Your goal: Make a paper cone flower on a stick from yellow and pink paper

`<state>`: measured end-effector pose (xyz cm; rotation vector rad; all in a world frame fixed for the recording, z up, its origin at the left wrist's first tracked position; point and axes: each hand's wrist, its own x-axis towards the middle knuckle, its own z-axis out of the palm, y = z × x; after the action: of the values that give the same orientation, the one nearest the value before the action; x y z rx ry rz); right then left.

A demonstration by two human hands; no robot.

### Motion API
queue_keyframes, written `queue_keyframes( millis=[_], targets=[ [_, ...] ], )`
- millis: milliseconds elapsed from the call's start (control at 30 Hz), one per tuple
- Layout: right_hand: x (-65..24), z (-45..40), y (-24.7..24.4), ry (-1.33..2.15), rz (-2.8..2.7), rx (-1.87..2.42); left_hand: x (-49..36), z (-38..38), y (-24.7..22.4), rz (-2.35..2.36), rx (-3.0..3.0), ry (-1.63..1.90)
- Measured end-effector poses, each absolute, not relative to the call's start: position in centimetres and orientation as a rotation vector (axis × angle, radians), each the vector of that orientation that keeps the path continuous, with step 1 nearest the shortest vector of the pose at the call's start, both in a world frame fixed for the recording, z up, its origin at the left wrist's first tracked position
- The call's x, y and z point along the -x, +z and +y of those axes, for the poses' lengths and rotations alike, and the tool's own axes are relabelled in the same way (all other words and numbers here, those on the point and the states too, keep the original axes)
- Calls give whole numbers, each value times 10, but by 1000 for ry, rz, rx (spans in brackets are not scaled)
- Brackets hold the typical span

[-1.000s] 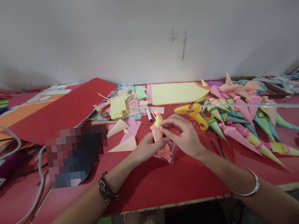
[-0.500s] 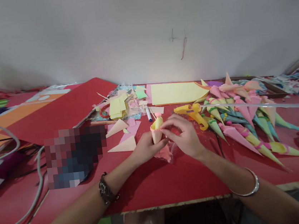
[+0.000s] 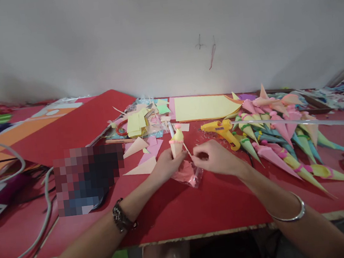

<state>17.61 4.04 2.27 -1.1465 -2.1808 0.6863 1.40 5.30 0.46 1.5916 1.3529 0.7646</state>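
A small paper cone [image 3: 177,148] with a pink rim, a yellow top and a pink ball at its tip stands upright in my left hand [image 3: 167,162], the thumb pressed across its front. My right hand [image 3: 210,156] is just to its right, thumb and forefinger pinched on a thin pale stick [image 3: 188,148] that slants up toward the cone. Under the hands lies a clear plastic packet [image 3: 189,173] with pink material inside.
A yellow glue gun [image 3: 221,131] lies right of centre, beside a heap of coloured paper cones [image 3: 279,129]. Paper scraps [image 3: 135,122], yellow sheets [image 3: 205,106] and a marker lie behind. A white cable [image 3: 46,193] and purple power strip [image 3: 2,202] are at left.
My right hand has drawn back from the cone, down and to the right, and a thin stick now shows at its fingertips. My left hand has shifted slightly left with the cone.
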Motion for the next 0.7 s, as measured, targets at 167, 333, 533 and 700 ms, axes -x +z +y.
queue_keyframes(
  millis=[167,333,533,700],
  targets=[
    [-178,42,15,771,-2462,1128,-10,56,7,1416,-1484,807],
    [-178,44,20,806,-2566,999,-7,58,6,1387,-1417,882],
    [-179,43,20,692,-2653,969,-6,61,1,1358,-1407,969],
    [-172,45,11,547,-2478,1136,-6,59,4,1373,-1486,922]
  ],
)
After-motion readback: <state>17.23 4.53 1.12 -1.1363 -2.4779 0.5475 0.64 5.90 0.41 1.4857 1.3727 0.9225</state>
